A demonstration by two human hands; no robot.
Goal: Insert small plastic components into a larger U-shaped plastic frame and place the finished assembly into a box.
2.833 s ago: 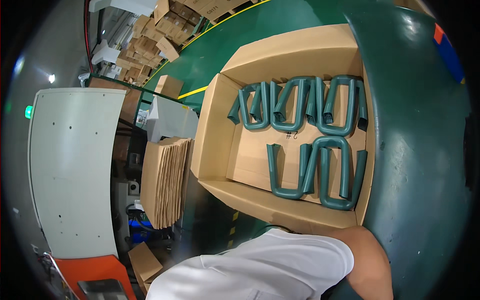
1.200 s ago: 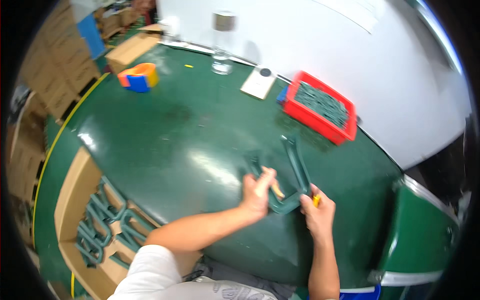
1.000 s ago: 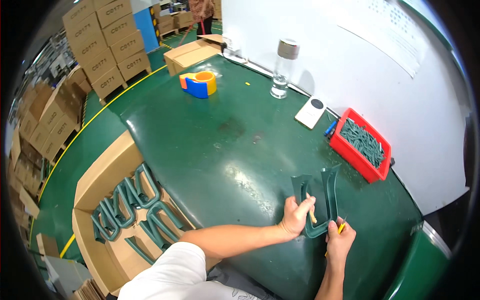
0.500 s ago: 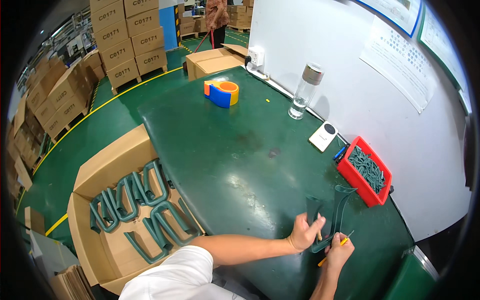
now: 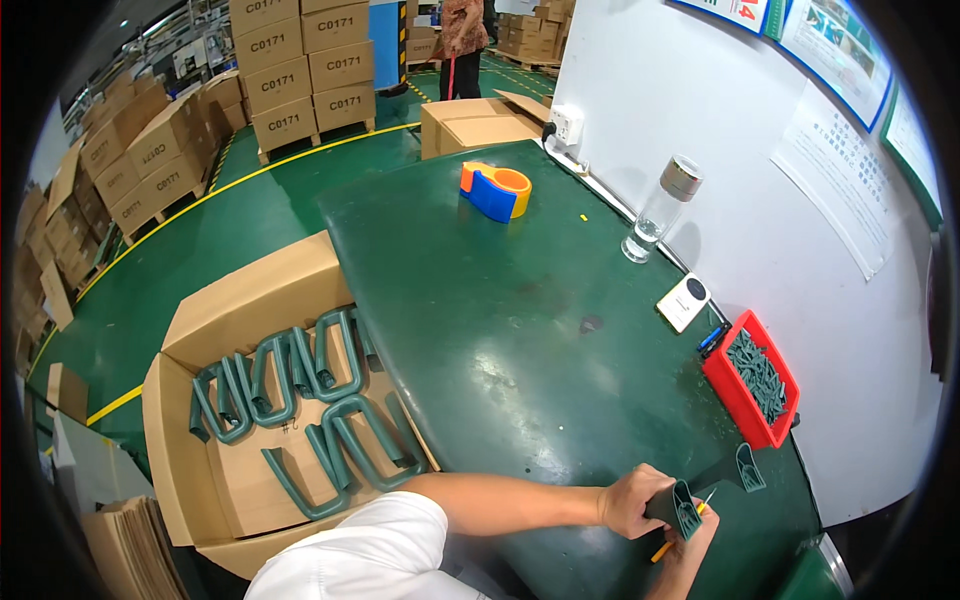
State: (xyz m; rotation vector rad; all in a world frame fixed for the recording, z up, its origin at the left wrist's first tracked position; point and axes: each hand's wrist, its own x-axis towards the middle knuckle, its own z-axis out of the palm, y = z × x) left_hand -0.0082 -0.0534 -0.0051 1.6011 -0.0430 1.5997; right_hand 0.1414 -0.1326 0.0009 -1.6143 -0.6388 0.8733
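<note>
- While the dark green U-shaped plastic tube [image 5: 662,506] is held over the near right of the green table [image 5: 480,330], one of its arms is wrapped by the left hand [image 5: 629,499], and a yellow-handled knife [image 5: 661,552] is gripped in the right hand [image 5: 690,541]; whether the tube is also braced by that hand cannot be told.
- From its hollow ends, the tube may be judged light, fairly stiff and perhaps slippery; it is best grasped around the outer wall, behind the open end and clear of the blade [image 5: 711,495].
- At the near left, an open cardboard box [image 5: 160,450] is partly filled with similar green tubes [image 5: 288,385], laid in two rows.
- At the right, a red plastic bin [image 5: 733,403] is heaped with small dark green pieces [image 5: 757,377].
- Farther off, clear liquid is held in a lidded bottle [image 5: 661,212] near the white wall [image 5: 750,190].
</note>
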